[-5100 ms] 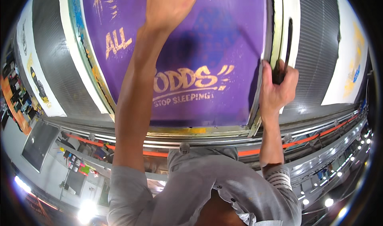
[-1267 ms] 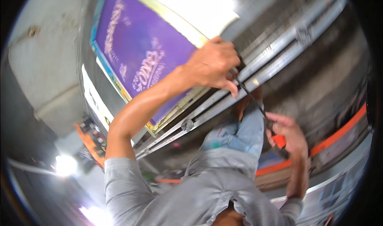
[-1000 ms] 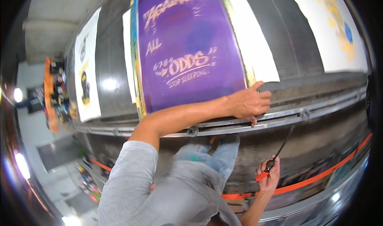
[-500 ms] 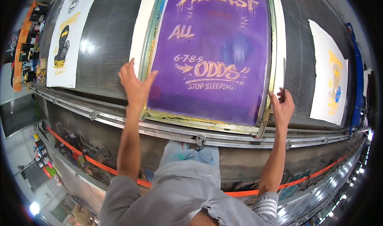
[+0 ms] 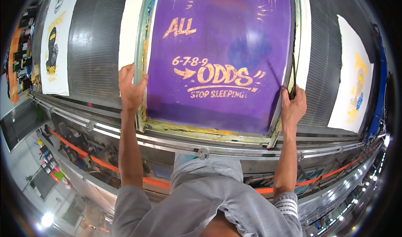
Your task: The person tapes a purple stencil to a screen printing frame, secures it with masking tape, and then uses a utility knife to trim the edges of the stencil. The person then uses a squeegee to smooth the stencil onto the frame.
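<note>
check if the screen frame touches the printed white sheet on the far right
Apart: the head view shows dark board between the screen frame and the printed sheet.

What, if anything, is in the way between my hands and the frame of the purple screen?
Nothing visible: your left hand straddles the left side of the frame, and your right hand is at its right side, holding a dark, slender tool alongside it.
</note>
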`<state>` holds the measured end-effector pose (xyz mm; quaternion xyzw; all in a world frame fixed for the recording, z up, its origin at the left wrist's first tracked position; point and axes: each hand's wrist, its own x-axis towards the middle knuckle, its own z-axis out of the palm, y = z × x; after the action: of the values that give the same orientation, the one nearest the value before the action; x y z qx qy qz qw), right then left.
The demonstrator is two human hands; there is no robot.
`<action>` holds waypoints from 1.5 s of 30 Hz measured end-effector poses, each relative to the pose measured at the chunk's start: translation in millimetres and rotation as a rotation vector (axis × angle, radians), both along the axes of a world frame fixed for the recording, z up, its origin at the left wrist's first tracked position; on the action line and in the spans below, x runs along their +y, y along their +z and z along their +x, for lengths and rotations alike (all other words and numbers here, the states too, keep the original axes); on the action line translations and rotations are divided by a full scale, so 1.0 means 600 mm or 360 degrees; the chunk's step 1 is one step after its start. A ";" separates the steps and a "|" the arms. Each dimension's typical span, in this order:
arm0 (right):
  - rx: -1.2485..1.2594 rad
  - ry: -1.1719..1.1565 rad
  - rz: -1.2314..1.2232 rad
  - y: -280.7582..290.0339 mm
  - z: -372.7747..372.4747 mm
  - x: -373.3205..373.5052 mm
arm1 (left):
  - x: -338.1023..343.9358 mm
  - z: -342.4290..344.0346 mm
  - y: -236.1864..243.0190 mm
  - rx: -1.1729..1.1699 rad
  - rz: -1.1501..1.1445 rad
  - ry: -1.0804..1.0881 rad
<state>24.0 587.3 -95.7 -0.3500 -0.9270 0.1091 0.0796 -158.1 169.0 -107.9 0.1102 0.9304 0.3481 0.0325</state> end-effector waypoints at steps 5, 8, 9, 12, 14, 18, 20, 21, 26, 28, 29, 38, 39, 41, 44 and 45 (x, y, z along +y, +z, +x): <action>0.0127 0.0046 0.0114 -0.018 0.008 0.003 | -0.005 -0.003 -0.006 -0.0044 0.0013 -0.0016; 0.0078 0.0027 0.0149 -0.022 0.008 0.002 | -0.011 -0.004 -0.012 -0.0003 0.0009 -0.0077; 0.0072 0.0035 0.0152 -0.022 0.009 0.003 | -0.013 -0.004 -0.015 0.0024 0.0001 -0.0107; 0.0064 0.0056 0.0149 -0.024 0.011 0.005 | -0.012 -0.003 -0.015 -0.0033 0.0037 -0.0076; 0.0055 0.0042 0.0128 -0.024 0.010 0.004 | -0.010 -0.003 -0.015 -0.0031 0.0067 -0.0082; 0.0111 0.0071 0.0087 -0.025 0.009 0.005 | -0.008 0.001 -0.010 -0.0046 0.0074 -0.0061; 0.0129 0.0079 0.0093 -0.028 0.012 0.005 | -0.011 0.002 -0.013 -0.0041 0.0067 -0.0065; 0.0111 0.0091 0.0095 -0.025 0.010 0.004 | -0.012 0.000 -0.017 -0.0028 0.0073 -0.0075; 0.0080 0.0107 0.0117 -0.021 0.006 0.001 | -0.013 0.002 -0.018 0.0011 0.0040 -0.0087; 0.0080 0.0113 0.0127 -0.024 0.008 0.003 | -0.017 0.000 -0.024 0.0075 -0.0016 -0.0122; 0.0072 0.0110 0.0133 -0.024 0.008 0.003 | -0.016 0.001 -0.023 0.0029 0.0001 -0.0083; 0.0073 0.0097 0.0145 -0.021 0.006 0.000 | -0.013 0.000 -0.016 -0.0140 0.0030 0.0025; 0.0078 0.0097 0.0145 -0.024 0.007 0.002 | -0.014 0.000 -0.015 -0.0126 0.0012 0.0018; 0.0101 0.0107 0.0151 -0.027 0.009 0.004 | -0.013 0.000 -0.016 -0.0115 -0.0010 0.0014; 0.0120 0.0120 0.0156 -0.029 0.011 0.005 | -0.011 0.001 -0.015 -0.0141 0.0000 0.0028; 0.0108 0.0116 0.0158 -0.028 0.010 0.005 | -0.009 0.000 -0.013 -0.0156 0.0027 0.0038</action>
<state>29.8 590.3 -112.3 -0.3077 -0.9402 0.0776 0.1242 -157.9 163.8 -115.9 0.0822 0.9259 0.3615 0.0729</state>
